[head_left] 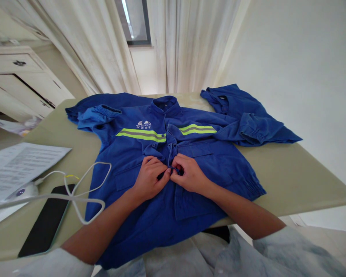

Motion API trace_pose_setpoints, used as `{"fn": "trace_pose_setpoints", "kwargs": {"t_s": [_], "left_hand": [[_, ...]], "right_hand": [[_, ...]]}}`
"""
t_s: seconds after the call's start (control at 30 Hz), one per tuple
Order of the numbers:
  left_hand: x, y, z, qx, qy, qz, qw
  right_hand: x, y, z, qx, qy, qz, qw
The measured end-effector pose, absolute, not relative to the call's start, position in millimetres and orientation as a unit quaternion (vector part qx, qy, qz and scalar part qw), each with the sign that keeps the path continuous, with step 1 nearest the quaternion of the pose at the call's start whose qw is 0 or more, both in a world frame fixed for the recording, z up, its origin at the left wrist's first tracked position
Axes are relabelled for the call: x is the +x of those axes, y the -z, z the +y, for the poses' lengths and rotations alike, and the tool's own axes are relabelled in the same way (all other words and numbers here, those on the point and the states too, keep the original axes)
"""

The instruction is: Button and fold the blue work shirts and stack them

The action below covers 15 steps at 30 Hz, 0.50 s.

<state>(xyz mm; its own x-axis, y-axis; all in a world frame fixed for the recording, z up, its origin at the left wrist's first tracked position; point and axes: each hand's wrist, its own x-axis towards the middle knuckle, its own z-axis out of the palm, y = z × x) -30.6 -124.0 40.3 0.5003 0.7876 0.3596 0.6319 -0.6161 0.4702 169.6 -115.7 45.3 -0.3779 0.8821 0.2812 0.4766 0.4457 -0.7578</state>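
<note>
Your two hands meet at the middle of one blue jacket (150, 227), spread front-up on the table (294, 177) right before you. Your left hand (149, 176) and right hand (188, 175) are both curled tight, fingertips touching, each pinching the jacket's front edge just below the chest. Whether a button sits between them cannot be told.

Left of your left forearm, one dark phone (46, 223) lies flat, with one white cable (88, 194) looping over its top end and onto the jacket's side. Beyond the phone rests one printed paper (23, 163).

Two yellow-and-grey stripes (141, 134) cross the jacket's chest, one on each side of the opening, with one white logo (143, 124) above the left-hand one. The collar (165, 104) points away from you. One sleeve is bunched at far left; at far right lies more blue cloth (242, 115), and whether it is a sleeve or a second garment cannot be told.

Behind the table hang two pale curtains (187, 46) with one window (134, 21) between them, and one cream cabinet (20, 73) stands at far left.
</note>
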Motion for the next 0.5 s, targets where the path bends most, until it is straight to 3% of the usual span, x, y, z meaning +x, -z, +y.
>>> {"fn": "trace_pose_setpoints", "kwargs": {"t_s": [0.5], "left_hand": [[-42,-46,-115,0.874,-0.207,0.379,0.223]], "right_hand": [[182,-44,-102,-0.37,-0.336,-0.802,0.327]]}}
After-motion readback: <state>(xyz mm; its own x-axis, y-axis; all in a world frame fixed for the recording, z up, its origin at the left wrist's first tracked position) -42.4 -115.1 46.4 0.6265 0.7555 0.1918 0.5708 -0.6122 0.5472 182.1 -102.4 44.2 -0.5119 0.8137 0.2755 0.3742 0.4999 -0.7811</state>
